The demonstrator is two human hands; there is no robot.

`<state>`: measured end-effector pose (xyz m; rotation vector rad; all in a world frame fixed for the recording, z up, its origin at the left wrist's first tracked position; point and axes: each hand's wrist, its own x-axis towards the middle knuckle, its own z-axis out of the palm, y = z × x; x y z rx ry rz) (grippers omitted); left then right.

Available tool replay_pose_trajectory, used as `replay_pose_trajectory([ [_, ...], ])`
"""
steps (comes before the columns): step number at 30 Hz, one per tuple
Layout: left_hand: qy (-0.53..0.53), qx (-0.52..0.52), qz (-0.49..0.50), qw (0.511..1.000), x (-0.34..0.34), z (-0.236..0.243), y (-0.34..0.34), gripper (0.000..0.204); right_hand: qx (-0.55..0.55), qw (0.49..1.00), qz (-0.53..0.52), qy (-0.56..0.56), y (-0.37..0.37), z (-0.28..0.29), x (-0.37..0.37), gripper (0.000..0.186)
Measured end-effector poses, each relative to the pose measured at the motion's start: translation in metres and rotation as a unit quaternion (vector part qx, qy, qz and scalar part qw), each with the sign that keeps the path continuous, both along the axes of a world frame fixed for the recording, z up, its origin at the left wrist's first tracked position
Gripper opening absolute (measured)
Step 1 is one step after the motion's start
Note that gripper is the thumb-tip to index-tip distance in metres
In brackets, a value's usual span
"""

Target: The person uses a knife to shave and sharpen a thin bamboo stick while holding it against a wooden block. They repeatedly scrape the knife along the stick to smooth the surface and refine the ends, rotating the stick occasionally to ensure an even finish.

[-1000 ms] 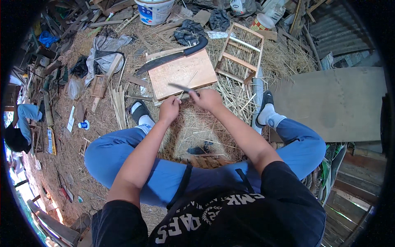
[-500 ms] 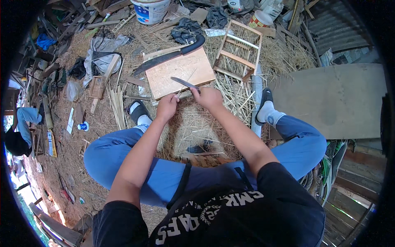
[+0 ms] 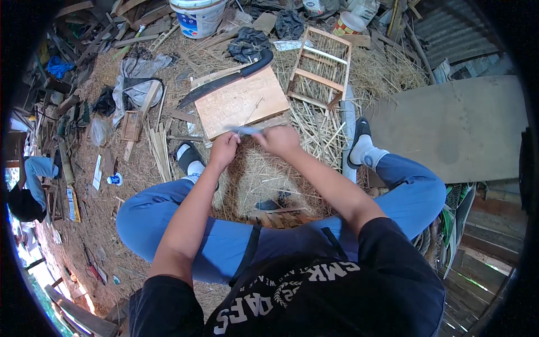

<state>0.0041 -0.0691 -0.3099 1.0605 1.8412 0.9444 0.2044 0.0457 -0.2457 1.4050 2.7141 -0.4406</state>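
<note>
My right hand (image 3: 281, 140) is closed on the handle of a knife (image 3: 245, 130), whose blade is blurred and points left toward my other hand. Pinched in the closed fingers of my left hand (image 3: 224, 149) is a thin bamboo stick (image 3: 254, 110), which slants up and away over the wooden board (image 3: 233, 112). The blade crosses the stick close to my left fingertips. Along the board's far edge lies a machete (image 3: 224, 83) with a dark blade and a black curved handle.
A slatted wooden frame (image 3: 320, 74) lies right of the board, beside loose thin sticks (image 3: 325, 132). Beyond are a white bucket (image 3: 197, 21) and black plastic (image 3: 248, 45). A large flat panel (image 3: 449, 135) fills the right. Another person's leg (image 3: 40, 174) shows at far left.
The knife has swung from pointing up-left to lying nearly level, and slid along the stick toward my left hand. My right hand has come slightly nearer. The view has shifted a little.
</note>
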Motion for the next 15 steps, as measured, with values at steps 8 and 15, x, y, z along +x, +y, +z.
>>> replay_pose_trajectory([
  [8, 0.021, -0.026, -0.004, 0.999, 0.000, 0.005, 0.000, 0.029, -0.013, 0.998, -0.045, 0.036, 0.013, -0.011, 0.006, 0.067],
  [15, 0.004, 0.036, 0.006, 0.999, 0.003, 0.001, -0.005, 0.021, -0.046, 0.995, -0.091, -0.006, 0.025, 0.005, 0.012, 0.063],
])
